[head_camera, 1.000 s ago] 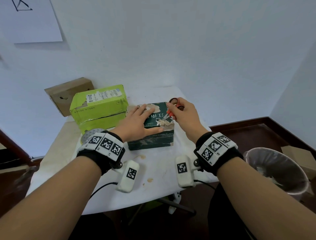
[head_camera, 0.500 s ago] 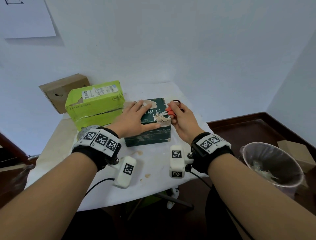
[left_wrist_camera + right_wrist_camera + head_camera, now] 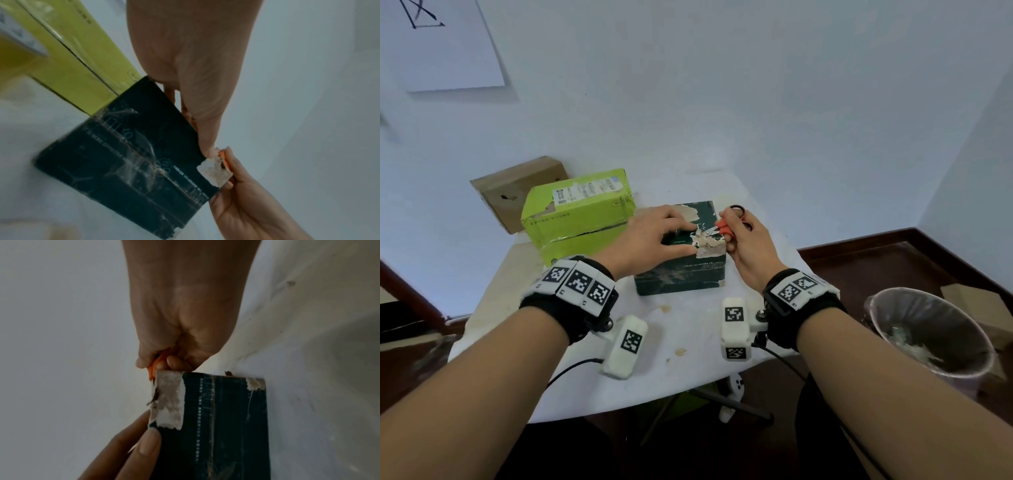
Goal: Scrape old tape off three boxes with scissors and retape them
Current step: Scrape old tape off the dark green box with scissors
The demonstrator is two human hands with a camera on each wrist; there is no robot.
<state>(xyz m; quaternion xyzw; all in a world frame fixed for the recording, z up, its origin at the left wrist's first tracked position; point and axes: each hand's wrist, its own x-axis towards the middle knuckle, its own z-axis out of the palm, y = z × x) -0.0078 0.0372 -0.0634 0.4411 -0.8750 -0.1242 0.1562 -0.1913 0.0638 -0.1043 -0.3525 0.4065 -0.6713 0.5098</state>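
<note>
Orange-handled scissors [image 3: 717,229], gripped in the right hand [image 3: 748,245], scrape torn tape [image 3: 707,247] at the near right corner of the dark box [image 3: 681,277] on the table [image 3: 688,329], the left hand [image 3: 650,238] pressing its lid with fingers spread flat; next, lift that flap free.

Dark green box [image 3: 681,277]: matt printed cardboard with rough torn paper tape [image 3: 709,248] at its 2 o'clock corner, glossy crinkled clear film [image 3: 135,168] on its side; scissors [image 3: 722,229]: orange plastic handles, metal blades; lime box [image 3: 578,219]: smooth card; table [image 3: 688,342]: matt white cloth.
</note>
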